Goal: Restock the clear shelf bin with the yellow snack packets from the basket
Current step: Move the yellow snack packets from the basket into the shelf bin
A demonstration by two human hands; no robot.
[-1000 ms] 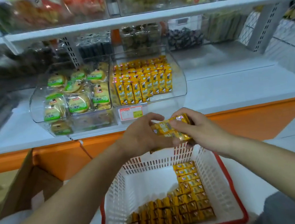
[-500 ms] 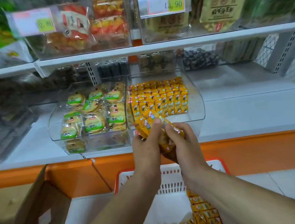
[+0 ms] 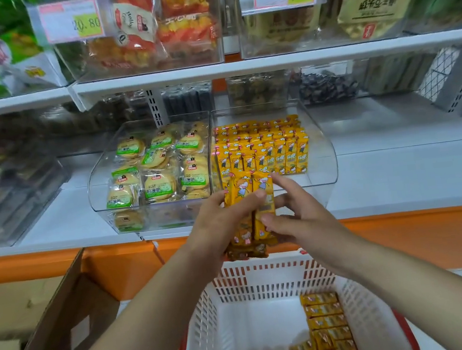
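Leaning cardboard box (image 3: 53,318): far left, down on the floor, flap open, against the orange shelf base.
Biscuit bin (image 3: 98,200): clear tub on the white shelf, full of round biscuits in green-labelled wrappers, set just beside the clear shelf bin to its right.
Left hand (image 3: 215,228): fingers and thumb wrapped round the left side of the held packets.
Held packets (image 3: 248,201): a bundle of yellow snack packets, upright, cartoon figures facing outward, raised in front of the shelf bin's front lip and above the basket's far rim.
Right hand (image 3: 298,219): thumb pressed on the bundle's lower front, fingers curled round its right edge, index tip at the top corner.
Clear shelf bin (image 3: 327,164): stocked rows (image 3: 267,147) of the same yellow packets stand upright toward its back.
Basket (image 3: 265,280): white, slotted, red-rimmed, below both hands.
Basket packets (image 3: 327,322): more yellow ones lying along its right side and near edge.
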